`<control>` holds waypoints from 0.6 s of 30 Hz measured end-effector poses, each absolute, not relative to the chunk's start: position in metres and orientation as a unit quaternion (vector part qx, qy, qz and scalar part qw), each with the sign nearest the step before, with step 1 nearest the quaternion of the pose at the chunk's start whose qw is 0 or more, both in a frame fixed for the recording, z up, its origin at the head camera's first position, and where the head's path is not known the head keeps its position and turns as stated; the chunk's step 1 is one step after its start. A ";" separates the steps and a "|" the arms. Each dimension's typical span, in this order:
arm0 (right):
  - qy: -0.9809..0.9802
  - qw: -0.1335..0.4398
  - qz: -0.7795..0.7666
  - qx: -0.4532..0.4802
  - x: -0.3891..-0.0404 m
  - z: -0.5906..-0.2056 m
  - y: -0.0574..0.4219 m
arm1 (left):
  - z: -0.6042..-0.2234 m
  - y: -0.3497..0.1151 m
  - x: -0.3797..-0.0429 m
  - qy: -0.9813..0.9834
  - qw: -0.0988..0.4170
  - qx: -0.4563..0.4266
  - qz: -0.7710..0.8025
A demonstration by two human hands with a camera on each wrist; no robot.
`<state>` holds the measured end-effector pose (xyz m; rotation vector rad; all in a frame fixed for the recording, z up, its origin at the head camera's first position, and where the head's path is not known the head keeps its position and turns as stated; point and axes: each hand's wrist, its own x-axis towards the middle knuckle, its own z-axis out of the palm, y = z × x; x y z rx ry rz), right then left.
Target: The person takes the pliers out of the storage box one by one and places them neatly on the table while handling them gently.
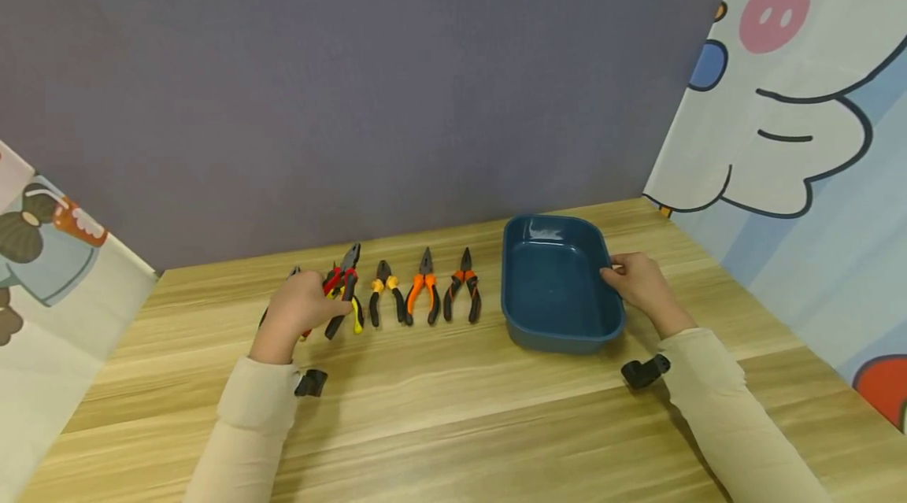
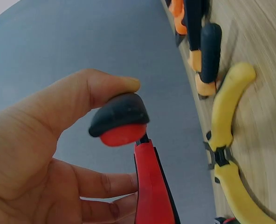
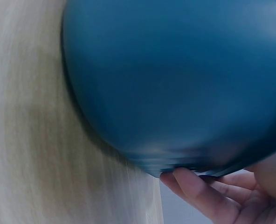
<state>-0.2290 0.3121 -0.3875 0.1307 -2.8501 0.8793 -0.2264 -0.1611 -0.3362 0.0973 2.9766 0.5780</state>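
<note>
My left hand (image 1: 296,305) pinches a pair of pliers with red-and-black handles (image 2: 152,186), raised above the table with the dark jaws pointing away. In the left wrist view, the thumb presses on one handle's black end and the fingers curl behind the other handle. Below it lie pliers with yellow handles (image 2: 223,119), partly covered by the hand in the head view. On the right, my right hand (image 1: 641,282) grips the side rim of a deep blue plastic basin (image 1: 563,342), thumb over the rim and fingers against the outer wall.
To the right of the left hand lie yellow-and-black pliers (image 1: 383,273), orange pliers (image 1: 426,282) and dark orange-and-black pliers (image 1: 465,277) in a row. Another tool (image 1: 294,271) shows partly behind the left hand. A grey panel (image 1: 397,94) stands along the wooden table's (image 1: 439,424) back edge.
</note>
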 end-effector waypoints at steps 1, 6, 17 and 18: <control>-0.952 0.077 0.294 0.043 -0.229 -0.388 0.312 | -0.336 -0.163 -0.227 0.979 0.058 0.029 0.196; -0.951 0.080 0.295 0.044 -0.229 -0.388 0.311 | -0.335 -0.176 -0.227 0.978 0.068 0.016 0.194; -0.952 0.080 0.294 0.041 -0.229 -0.388 0.312 | -0.336 -0.203 -0.228 0.978 0.077 -0.005 0.196; -0.952 0.080 0.294 0.042 -0.229 -0.388 0.312 | -0.337 -0.205 -0.228 0.977 0.077 -0.007 0.197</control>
